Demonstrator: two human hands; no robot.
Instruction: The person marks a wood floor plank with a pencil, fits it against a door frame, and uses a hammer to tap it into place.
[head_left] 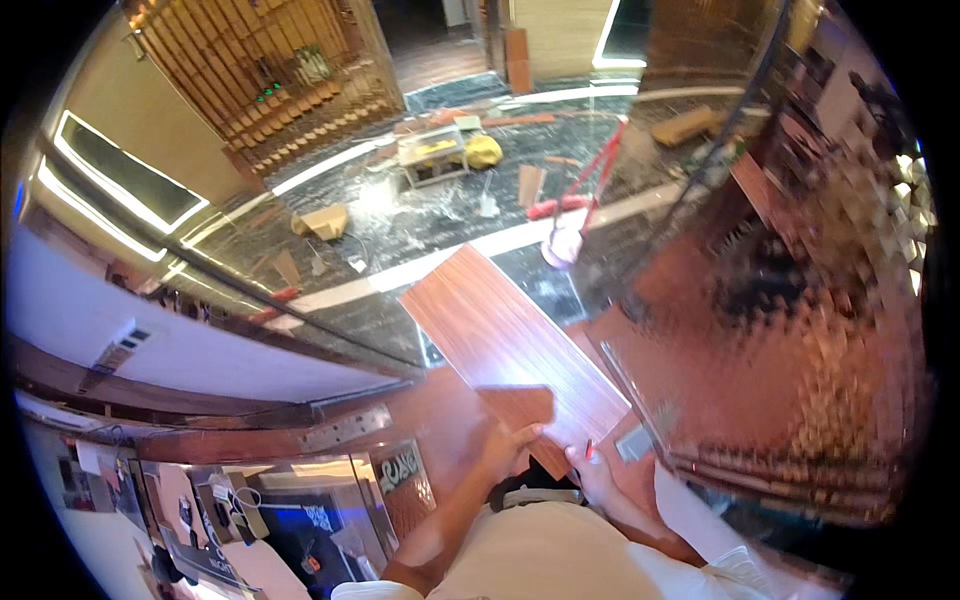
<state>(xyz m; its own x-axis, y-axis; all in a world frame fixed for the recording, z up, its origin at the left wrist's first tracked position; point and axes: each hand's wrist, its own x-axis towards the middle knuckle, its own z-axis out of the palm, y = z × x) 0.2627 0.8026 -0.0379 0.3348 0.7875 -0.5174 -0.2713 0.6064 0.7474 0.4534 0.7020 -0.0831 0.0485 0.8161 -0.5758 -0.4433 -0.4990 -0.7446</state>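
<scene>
A long wood-grain plank (500, 320) slants away from my body, its near end close to my waist. Over its near part lies a smaller, darker brown board piece (516, 402). My left hand (508, 445) is closed on the edge of this small piece, thumb on top. To its right, my right hand (592, 470) is closed at the plank's near edge. A small thin red thing (588, 447) sticks up from its fingers; its kind is too small to tell.
A reddish-brown counter (450, 400) lies under the plank. Beyond, on the dusty dark floor, are a white-framed box (432, 155), a yellow bag (483, 151), a red-handled tool (600, 165) and wood scraps (531, 185). A glass-topped case (300, 510) stands at lower left.
</scene>
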